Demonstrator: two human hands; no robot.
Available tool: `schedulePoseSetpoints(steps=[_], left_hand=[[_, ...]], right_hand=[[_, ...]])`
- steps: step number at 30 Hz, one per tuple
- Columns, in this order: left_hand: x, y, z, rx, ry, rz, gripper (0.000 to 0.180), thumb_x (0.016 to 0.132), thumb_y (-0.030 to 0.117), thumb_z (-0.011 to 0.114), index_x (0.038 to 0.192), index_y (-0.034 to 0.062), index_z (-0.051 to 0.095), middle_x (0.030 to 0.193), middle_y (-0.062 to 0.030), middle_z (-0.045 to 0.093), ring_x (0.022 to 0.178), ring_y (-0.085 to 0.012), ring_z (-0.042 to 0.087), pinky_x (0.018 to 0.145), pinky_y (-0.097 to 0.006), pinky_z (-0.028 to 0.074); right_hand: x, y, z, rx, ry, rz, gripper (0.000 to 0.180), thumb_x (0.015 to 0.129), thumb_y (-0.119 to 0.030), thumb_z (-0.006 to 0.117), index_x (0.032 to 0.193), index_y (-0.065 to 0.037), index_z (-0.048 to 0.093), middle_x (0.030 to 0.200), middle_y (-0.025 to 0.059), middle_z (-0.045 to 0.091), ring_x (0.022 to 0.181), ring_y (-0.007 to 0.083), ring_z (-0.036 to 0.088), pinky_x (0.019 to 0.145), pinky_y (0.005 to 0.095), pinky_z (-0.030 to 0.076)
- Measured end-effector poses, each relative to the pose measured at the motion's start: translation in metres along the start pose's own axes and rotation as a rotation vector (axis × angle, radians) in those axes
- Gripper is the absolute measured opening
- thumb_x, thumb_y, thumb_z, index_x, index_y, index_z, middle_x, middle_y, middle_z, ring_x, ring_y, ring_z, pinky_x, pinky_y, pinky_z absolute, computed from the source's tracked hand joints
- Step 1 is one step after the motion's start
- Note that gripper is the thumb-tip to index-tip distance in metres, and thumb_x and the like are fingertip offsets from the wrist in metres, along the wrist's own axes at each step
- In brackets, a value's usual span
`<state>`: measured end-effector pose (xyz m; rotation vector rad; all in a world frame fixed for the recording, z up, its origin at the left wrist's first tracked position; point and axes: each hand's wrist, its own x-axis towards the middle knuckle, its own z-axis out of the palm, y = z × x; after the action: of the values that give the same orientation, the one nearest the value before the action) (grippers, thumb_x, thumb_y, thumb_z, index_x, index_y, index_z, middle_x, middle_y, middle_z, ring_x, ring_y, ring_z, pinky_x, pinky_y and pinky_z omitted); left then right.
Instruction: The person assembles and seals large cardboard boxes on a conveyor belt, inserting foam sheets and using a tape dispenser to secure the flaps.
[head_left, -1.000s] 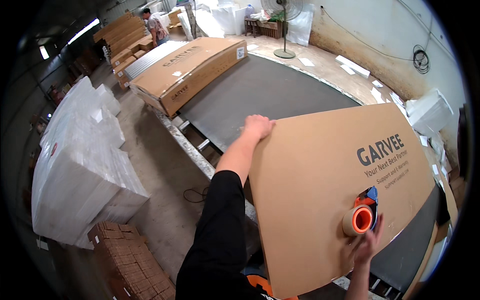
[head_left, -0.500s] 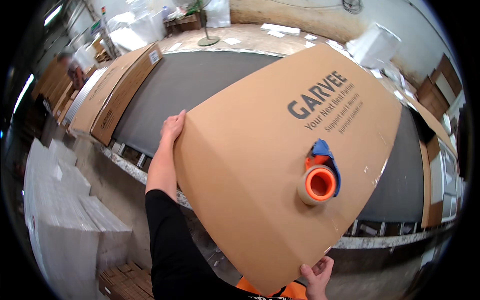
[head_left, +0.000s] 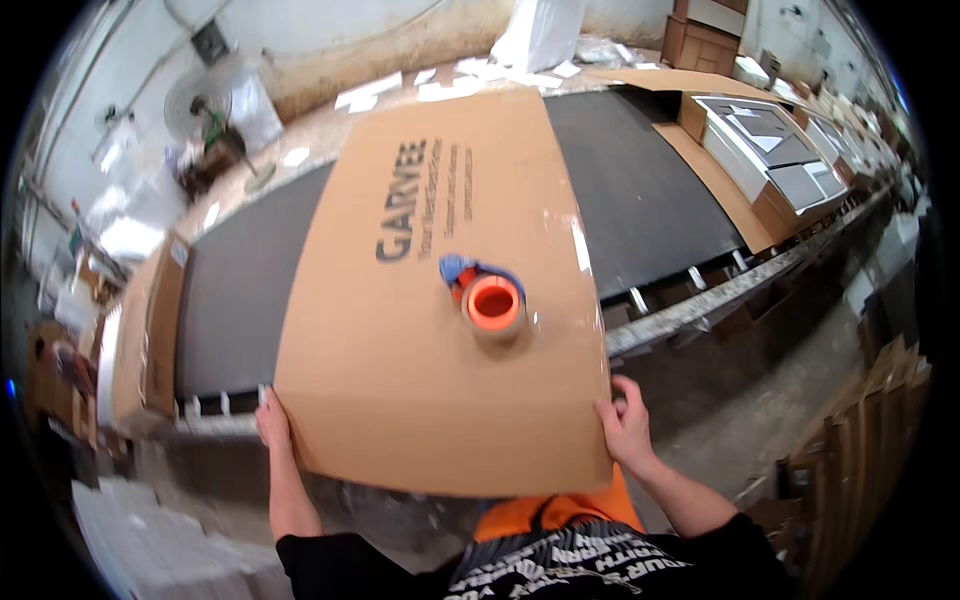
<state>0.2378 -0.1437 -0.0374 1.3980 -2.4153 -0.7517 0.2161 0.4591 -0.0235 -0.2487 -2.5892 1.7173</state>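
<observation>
A large flat brown cardboard box [head_left: 430, 380] with dark printing lies across the dark conveyor belt [head_left: 640, 200], its near end overhanging toward me. My left hand [head_left: 272, 420] grips the box's near left corner. My right hand [head_left: 625, 425] grips its near right corner. An orange tape dispenser with a blue handle [head_left: 490, 298] rests on top of the box near its middle, untouched by either hand.
Another long cardboard box [head_left: 140, 330] lies on the belt at the left. Open boxes with grey panels [head_left: 770, 170] sit at the far right. Folded cardboard [head_left: 870, 440] stands at the right edge. A floor fan [head_left: 205, 110] stands beyond the belt.
The box has swung round so its near end faces me. My left hand moved from the far edge to the near left corner. My right hand let go of the dispenser and took the right corner.
</observation>
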Motion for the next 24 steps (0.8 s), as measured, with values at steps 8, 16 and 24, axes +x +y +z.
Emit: schedulePoseSetpoints(steps=[8,16,24], left_hand=[[-0.269,0.054,0.025,-0.342,0.072,-0.14,0.054,0.095,0.049,0.052,0.098,-0.0018,0.068,0.092,-0.0173,0.07,0.088,-0.0343,0.065,0.08,-0.043,0.048],[-0.361,0.145,0.026,0.387,0.081,0.89,0.131,0.045,0.041,0.092,0.147,-0.004,0.022,0.152,-0.0283,0.017,0.139,-0.0461,0.02,0.114,-0.053,0.026],[-0.334,0.188,0.121,0.37,0.083,1.268,0.094,0.052,0.018,0.076,0.139,0.0006,0.044,0.14,-0.024,0.047,0.127,-0.0487,0.044,0.106,-0.056,0.037]], right_hand=[[0.107,0.036,-0.166,-0.342,0.034,-0.222,0.059,0.073,-0.033,0.082,0.117,-0.003,0.058,0.059,0.0044,0.056,0.05,0.0139,0.05,0.051,0.0322,0.041],[0.128,0.055,-0.167,-0.873,-0.134,-0.346,0.151,0.043,-0.064,0.085,0.15,0.005,0.003,0.156,0.0275,0.007,0.146,0.0424,0.002,0.119,0.0491,0.008],[0.114,0.149,-0.079,-0.483,0.22,0.051,0.086,0.072,-0.029,0.076,0.141,-0.001,0.033,0.118,0.021,0.055,0.111,0.0388,0.053,0.102,0.0467,0.04]])
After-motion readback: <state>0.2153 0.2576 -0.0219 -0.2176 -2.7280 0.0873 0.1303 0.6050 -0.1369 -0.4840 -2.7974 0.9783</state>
